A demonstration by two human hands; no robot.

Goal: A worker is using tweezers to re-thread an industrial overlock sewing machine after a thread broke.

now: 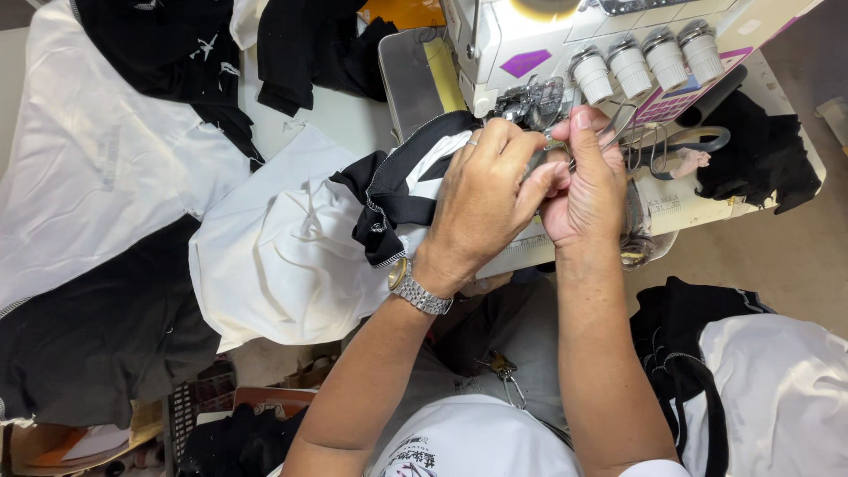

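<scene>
A soft white and black garment (291,247) with a glossy black band lies bunched left of the hard white sewing machine (565,44); the left hand (481,199), fingers curled, presses its far edge near the needle; the right hand (587,181) pinches slim metal tweezers (609,137) closed there; steel scissors (680,146) rest right.

A white-and-black garment (291,247) with black trim lies at the worktop's (344,119) near edge, beside an off-white sewing machine (530,44) with a purple patch, four white thread knobs (649,57), black cloth (760,159) at the right corner, and a silver wristwatch (415,287).
</scene>
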